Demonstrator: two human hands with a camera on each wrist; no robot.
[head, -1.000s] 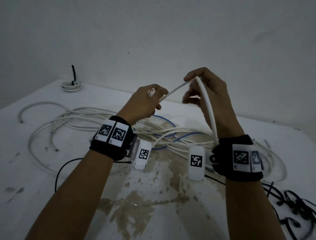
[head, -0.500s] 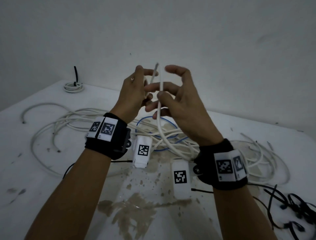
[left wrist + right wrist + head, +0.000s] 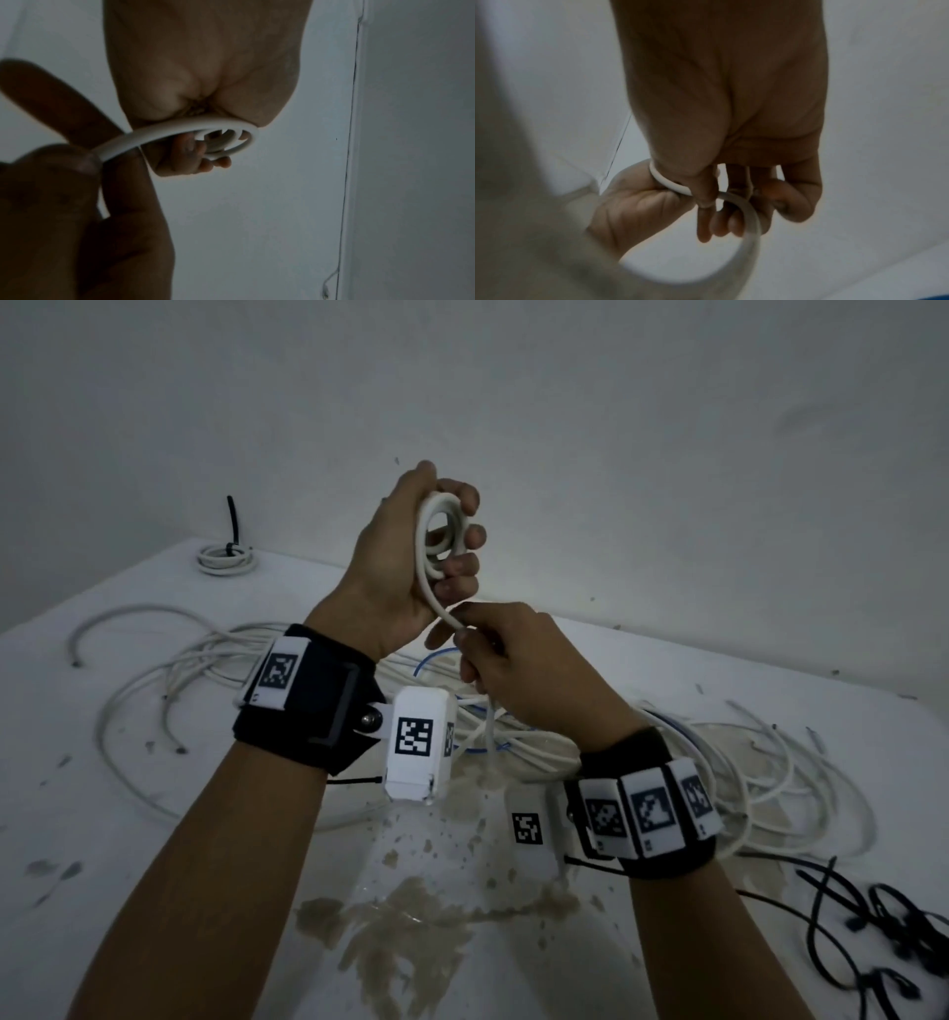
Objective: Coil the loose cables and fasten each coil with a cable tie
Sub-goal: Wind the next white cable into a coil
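Head view: the left hand [image 3: 405, 567] clasps a small white coil [image 3: 440, 531], held upright above the tabletop [image 3: 154, 839]. Just below the coil, the right hand [image 3: 518, 670] pinches the cable's free run [image 3: 436, 603], which trails down to the loose cables [image 3: 513, 742].

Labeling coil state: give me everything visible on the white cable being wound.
The white cable is smooth, round, plastic-looking. A few small loops sit upright in the raised left hand, whose fingers curl round them. Its tail runs down to the right hand, which pinches it, then drops toward the cable pile on the table. No tie on it.
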